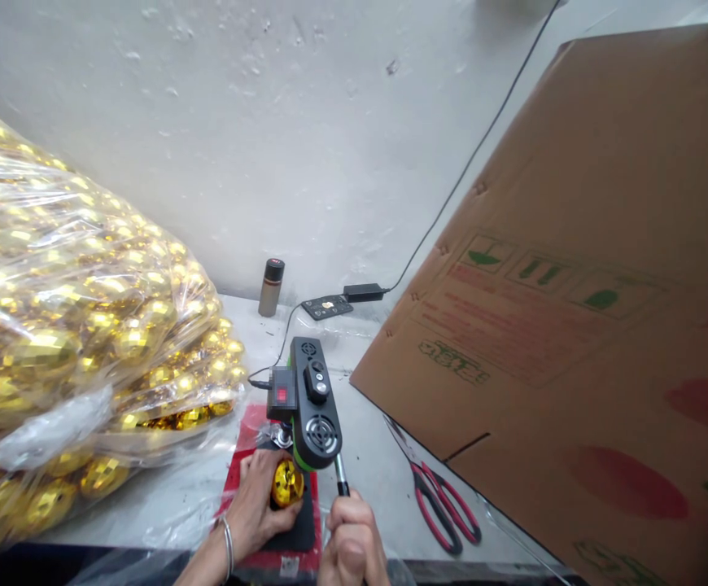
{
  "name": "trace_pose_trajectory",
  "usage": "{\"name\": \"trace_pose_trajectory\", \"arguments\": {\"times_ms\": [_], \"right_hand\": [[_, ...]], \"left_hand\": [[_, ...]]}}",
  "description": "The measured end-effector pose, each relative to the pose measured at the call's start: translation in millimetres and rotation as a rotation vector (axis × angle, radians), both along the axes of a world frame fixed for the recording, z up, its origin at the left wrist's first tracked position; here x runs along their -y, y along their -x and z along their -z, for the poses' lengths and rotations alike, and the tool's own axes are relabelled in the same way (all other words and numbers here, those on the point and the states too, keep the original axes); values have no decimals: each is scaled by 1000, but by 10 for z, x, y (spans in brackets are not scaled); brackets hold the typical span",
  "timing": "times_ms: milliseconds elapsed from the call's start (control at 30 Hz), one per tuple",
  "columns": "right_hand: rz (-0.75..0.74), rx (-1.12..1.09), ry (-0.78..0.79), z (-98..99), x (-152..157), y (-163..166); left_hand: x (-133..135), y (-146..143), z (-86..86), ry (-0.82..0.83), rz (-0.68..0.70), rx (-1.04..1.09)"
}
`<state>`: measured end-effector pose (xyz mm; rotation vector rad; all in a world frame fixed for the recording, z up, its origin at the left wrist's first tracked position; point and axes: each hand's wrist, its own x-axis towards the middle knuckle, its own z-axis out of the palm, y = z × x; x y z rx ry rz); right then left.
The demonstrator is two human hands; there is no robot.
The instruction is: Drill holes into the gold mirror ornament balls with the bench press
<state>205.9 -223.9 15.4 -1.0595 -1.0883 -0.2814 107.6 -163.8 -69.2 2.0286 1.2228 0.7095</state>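
A shiny gold mirrored ball ornament (pixel 286 483) sits in the fingers of my left hand (pixel 257 498), thumb and fingers closed around its sides. It rests over the dark base plate (pixel 296 533) of a small black and green bench machine (pixel 316 399), just in front of the machine's head. The machine's lower parts behind the ball are mostly hidden. At the right of the machine, my right hand (pixel 354 537) is wrapped round the grip of a metal lever (pixel 340 470). The lever's lower end is hidden inside the fist.
A large clear bag of gold balls (pixel 85 325) bulges at the left. Red-handled scissors (pixel 443 505) lie at the right beside a big cardboard box (pixel 543 285). Behind stand a dark-capped bottle (pixel 272 287), a phone-like slab (pixel 327 307) and a power adapter (pixel 364 292) with its cable.
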Motion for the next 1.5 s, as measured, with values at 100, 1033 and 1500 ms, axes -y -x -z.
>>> {"name": "trace_pose_trajectory", "arguments": {"times_ms": [100, 1033, 1500], "right_hand": [[-24, 2, -9, 46, 8, -23], [-170, -252, 115, -684, 31, 48], [-172, -251, 81, -447, 79, 119]], "left_hand": [[-5, 3, -40, 29, 8, 1], [308, 437, 640, -176, 111, 15], [-1030, 673, -463, -162, -255, -284]]}}
